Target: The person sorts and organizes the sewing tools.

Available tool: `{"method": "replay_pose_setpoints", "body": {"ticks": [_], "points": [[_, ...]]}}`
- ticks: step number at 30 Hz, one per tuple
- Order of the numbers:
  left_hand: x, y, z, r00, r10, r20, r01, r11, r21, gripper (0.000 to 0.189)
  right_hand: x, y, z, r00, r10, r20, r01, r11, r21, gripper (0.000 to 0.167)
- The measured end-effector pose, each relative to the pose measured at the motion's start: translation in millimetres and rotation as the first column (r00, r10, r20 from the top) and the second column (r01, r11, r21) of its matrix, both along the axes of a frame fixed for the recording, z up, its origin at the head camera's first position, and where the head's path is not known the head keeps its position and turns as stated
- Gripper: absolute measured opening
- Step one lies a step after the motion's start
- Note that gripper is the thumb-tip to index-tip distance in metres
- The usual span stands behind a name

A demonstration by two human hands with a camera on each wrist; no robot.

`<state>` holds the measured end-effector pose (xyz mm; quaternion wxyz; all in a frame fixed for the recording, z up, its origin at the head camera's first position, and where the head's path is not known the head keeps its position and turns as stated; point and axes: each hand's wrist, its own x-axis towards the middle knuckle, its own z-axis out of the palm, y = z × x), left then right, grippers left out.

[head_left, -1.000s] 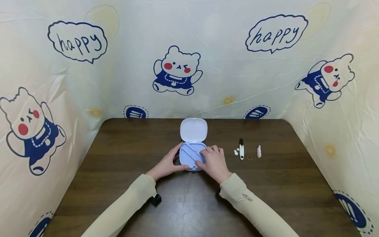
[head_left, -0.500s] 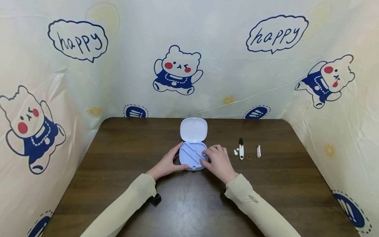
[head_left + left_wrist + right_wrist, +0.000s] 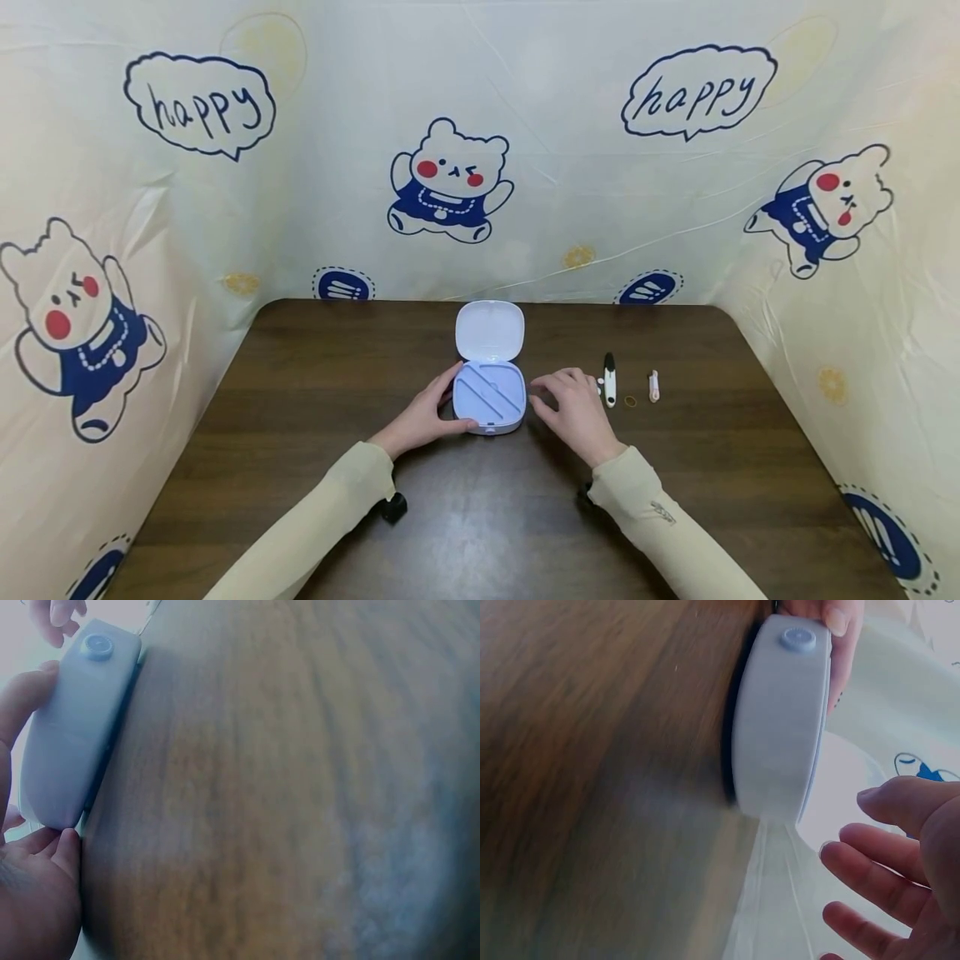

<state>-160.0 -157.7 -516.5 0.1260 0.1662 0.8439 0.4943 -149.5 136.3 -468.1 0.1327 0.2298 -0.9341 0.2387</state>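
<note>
A light-blue flip-lid case (image 3: 489, 393) sits on the table with its lid (image 3: 491, 331) standing up at the back. Diagonal slots run across the tray inside it. My left hand (image 3: 422, 414) grips the case's left side, thumb at the front edge and fingers farther back. In the left wrist view, the side wall (image 3: 79, 727) with a round button shows between thumb and fingers. My right hand (image 3: 576, 412) is just right of the case, apart from it, fingers loosely bent and holding nothing. The right wrist view shows those fingers (image 3: 874, 881) spread beside the case.
Right of my right hand lie a slim white tool with a black end (image 3: 610, 381), a thin yellowish ring (image 3: 631, 402) and a small pinkish-white item (image 3: 654, 387). Small white pieces (image 3: 600, 382) are partly hidden behind the hand. A printed curtain (image 3: 562, 192) encloses the brown table (image 3: 480, 517).
My right hand has come away from the tray and moved right, off the case. My left hand keeps its hold, and the case has stayed in place.
</note>
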Motion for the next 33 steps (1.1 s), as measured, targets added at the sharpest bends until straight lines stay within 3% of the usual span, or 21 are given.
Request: {"method": "replay_pose_setpoints", "body": {"ticks": [33], "points": [[0.3, 0.1, -2.8, 1.000, 0.007, 0.002, -0.007, 1.000, -0.005, 0.110, -2.0, 74.6, -16.4, 0.989, -0.138, -0.047, 0.135, 0.989, -0.052, 0.018]]}}
